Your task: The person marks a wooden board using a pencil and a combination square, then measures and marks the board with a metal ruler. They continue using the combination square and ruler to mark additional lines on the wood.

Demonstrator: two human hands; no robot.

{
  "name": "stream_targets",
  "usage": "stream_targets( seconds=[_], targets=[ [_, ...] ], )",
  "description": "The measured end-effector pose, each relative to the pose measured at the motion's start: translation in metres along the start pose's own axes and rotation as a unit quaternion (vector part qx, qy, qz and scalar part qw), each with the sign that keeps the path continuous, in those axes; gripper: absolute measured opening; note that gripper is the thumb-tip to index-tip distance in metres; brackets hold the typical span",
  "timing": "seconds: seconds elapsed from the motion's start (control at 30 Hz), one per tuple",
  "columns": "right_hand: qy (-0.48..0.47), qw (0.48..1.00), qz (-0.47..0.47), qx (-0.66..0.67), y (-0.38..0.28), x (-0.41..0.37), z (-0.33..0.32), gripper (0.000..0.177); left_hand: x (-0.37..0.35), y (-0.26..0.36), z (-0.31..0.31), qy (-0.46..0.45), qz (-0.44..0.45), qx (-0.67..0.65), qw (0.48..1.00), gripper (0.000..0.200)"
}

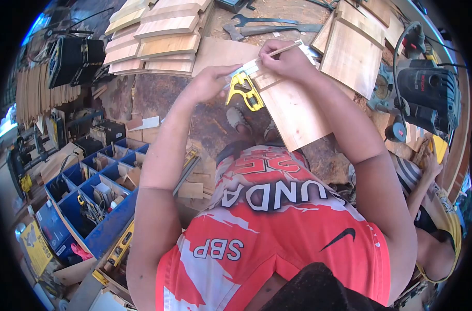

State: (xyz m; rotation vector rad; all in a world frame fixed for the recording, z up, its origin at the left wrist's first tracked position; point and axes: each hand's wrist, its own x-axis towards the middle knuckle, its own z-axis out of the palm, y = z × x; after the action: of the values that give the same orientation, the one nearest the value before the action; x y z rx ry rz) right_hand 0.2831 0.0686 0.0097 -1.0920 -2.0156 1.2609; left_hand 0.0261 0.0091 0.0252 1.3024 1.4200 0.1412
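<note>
A yellow combination square (pixel 252 98) lies against the near-left edge of a pale wooden board (pixel 298 116), its metal blade crossing the board's far end. My left hand (pixel 215 83) is closed at the blade's left end, thumb and fingers holding the square; part of the grip is hidden. In my right hand (pixel 290 63) I pinch a pencil (pixel 285 50), with the fist resting on the board beside the blade. The pencil's tip is covered by my fingers.
Stacked notched boards (pixel 166 39) stand at the far left of the bench. A wrench (pixel 264 21) and a hammer (pixel 277 31) lie beyond my hands. More boards (pixel 355 49) and a router (pixel 425 93) are on the right. Another person (pixel 438 207) works at lower right. A blue divided box (pixel 93 192) holds tools.
</note>
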Motion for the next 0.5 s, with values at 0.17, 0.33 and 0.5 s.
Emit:
stream_targets(
  seconds=[0.17,0.33,0.5],
  targets=[
    [0.006,0.999,0.011,-0.031,0.0009,0.0003,0.0027,0.021,0.0067,-0.0074,-0.0035,-0.018,0.011,-0.055,0.998,0.051],
    [0.018,0.998,0.033,-0.042,0.0011,0.0005,0.0046,0.024,0.0017,0.0021,-0.0051,-0.021,-0.014,-0.063,0.998,0.052],
    [0.018,0.998,0.031,-0.048,-0.0011,0.0002,0.0043,0.024,0.0051,-0.0028,-0.0052,-0.016,0.001,-0.044,0.999,0.053]
  ],
)
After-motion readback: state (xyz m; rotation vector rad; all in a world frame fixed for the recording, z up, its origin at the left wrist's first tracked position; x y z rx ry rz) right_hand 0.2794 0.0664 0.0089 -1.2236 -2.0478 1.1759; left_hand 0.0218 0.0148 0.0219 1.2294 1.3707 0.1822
